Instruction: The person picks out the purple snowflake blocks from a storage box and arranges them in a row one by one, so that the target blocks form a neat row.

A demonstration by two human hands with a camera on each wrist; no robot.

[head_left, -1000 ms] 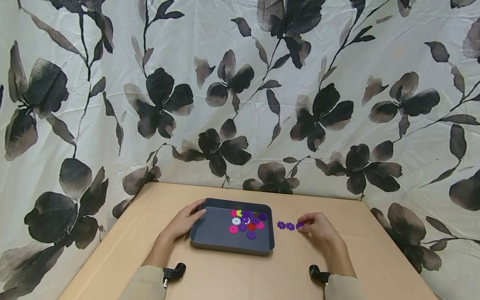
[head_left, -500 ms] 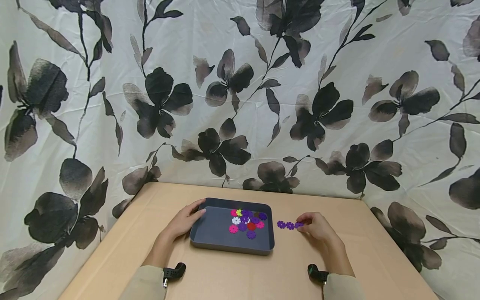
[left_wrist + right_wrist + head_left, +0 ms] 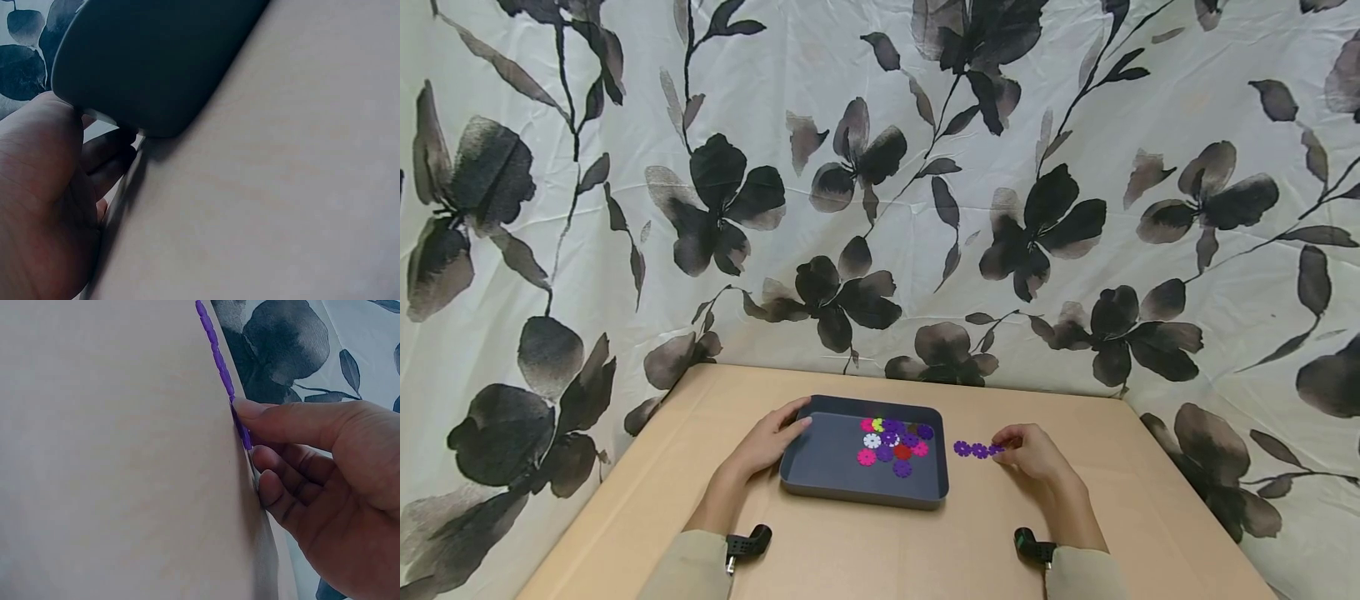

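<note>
Take the grey tray (image 3: 823, 477) as your clock dial, as the head view shows it; your left hand (image 3: 766, 443) is at its nine o'clock, and grips the wall there, with the thumb over the rim and other fingers partly hidden behind the tray. Inside, the loose flower-shaped pieces lie in one cluster, shifted from the middle towards two and three o'clock; among them you have a red piece (image 3: 902, 452), a white piece (image 3: 872, 442), a yellow piece (image 3: 878, 426), and several pink and purple ones.

Outside the tray, at three o'clock and just beside its wall, a row of purple flower pieces (image 3: 980, 451) lies on the table (image 3: 865, 554); your right hand (image 3: 1037, 457) is at the far end of this row, also at three o'clock, and pinches the end piece (image 3: 245, 439) between thumb and finger; your remaining fingers are bent below it. You wear a black device (image 3: 748, 543) on the left wrist, at eight o'clock; behind the table, at twelve o'clock, hangs a white floral cloth (image 3: 835, 50).
</note>
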